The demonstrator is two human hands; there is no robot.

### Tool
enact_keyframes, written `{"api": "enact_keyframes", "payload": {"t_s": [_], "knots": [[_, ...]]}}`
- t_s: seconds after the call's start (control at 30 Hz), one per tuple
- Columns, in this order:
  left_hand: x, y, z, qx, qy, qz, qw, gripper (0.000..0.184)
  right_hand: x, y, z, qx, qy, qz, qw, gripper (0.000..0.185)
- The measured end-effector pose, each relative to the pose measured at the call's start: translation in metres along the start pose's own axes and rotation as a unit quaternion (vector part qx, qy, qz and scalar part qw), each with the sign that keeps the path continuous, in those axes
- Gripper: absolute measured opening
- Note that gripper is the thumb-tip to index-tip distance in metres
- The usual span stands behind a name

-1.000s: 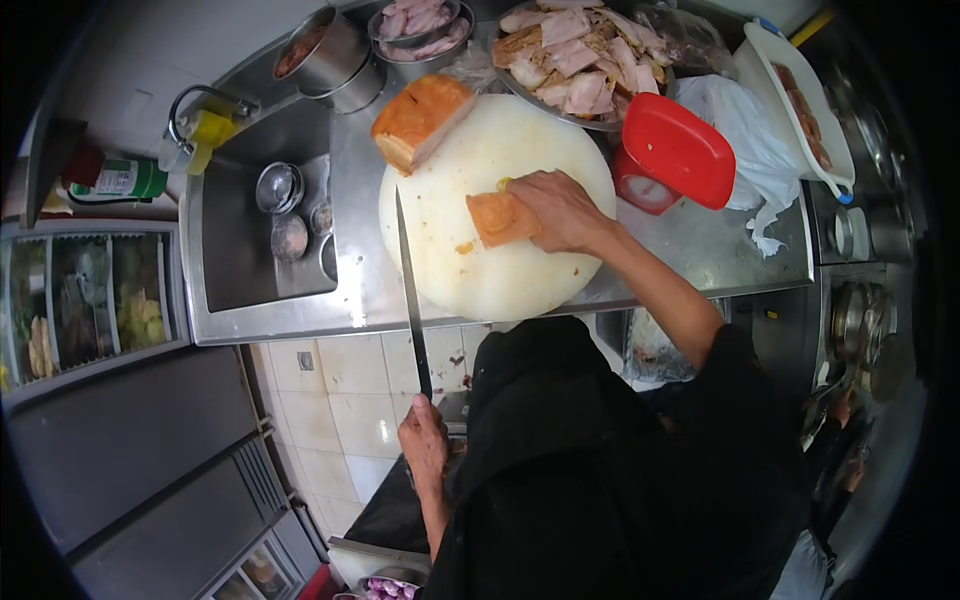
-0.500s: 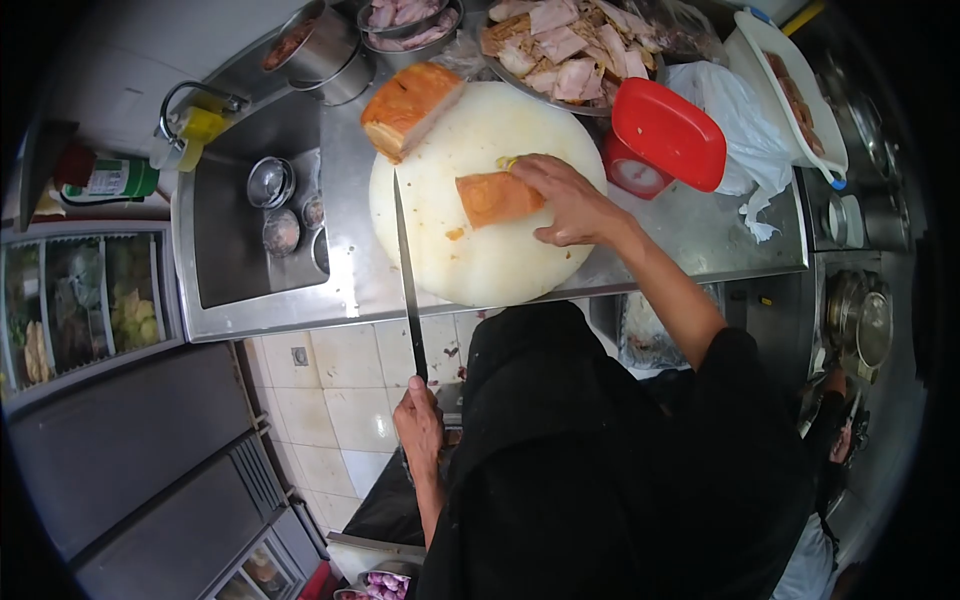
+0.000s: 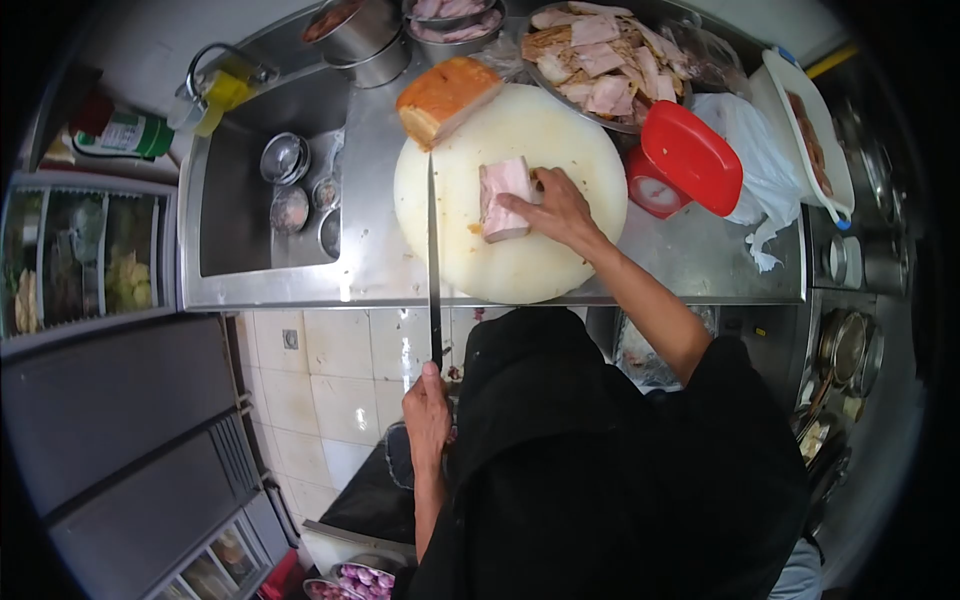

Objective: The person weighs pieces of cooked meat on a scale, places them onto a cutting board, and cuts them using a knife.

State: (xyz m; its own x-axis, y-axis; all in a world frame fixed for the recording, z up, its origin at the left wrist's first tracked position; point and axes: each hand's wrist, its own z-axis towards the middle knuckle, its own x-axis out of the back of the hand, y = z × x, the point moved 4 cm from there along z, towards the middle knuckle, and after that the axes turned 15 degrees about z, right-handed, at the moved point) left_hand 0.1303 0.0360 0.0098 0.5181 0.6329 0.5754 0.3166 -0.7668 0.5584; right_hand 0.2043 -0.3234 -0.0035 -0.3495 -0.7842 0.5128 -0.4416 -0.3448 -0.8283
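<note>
My left hand is wrapped round the handle of a long knife. Its blade points away from me across the left part of the round white cutting board, tip close to a big block of meat with a browned top. A smaller block of pale pork rests on the board, its pinkish cut face showing. My right hand grips its right side, thumb in front and the other fingers partly hidden behind. Small scraps dot the board.
Behind the board stands a bowl of sliced meat. A red scale and a white plastic bag are on the right. The sink on the left holds several metal bowls. Metal pots stand at the back.
My right hand has turned the smaller pork block, so its pale cut face shows instead of the browned skin. My left hand still holds the knife. The view has shifted slightly.
</note>
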Motion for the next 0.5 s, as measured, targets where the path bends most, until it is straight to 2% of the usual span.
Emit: {"api": "enact_keyframes", "payload": {"t_s": [0.1, 0.13, 0.23, 0.33, 0.5], "knots": [[-0.003, 0.018, -0.002, 0.003, -0.012, 0.02, 1.0, 0.073, -0.007, 0.015, 0.007, 0.173, 0.09, 0.116, 0.974, 0.065], [-0.006, 0.017, -0.001, -0.001, -0.015, 0.033, 0.999, 0.074, -0.009, 0.014, 0.011, 0.233, 0.124, 0.111, 0.958, 0.056], [-0.01, 0.038, -0.002, -0.017, -0.02, 0.077, 0.997, 0.074, -0.021, 0.001, 0.024, 0.227, 0.082, 0.204, 0.949, 0.052], [-0.014, 0.069, -0.004, -0.075, -0.008, 0.104, 0.992, 0.072, -0.038, 0.005, 0.023, 0.212, 0.116, 0.141, 0.96, 0.043], [-0.023, 0.099, -0.002, -0.085, -0.009, 0.135, 0.987, 0.07, -0.043, -0.006, -0.002, 0.239, 0.191, 0.097, 0.947, 0.029]]}}
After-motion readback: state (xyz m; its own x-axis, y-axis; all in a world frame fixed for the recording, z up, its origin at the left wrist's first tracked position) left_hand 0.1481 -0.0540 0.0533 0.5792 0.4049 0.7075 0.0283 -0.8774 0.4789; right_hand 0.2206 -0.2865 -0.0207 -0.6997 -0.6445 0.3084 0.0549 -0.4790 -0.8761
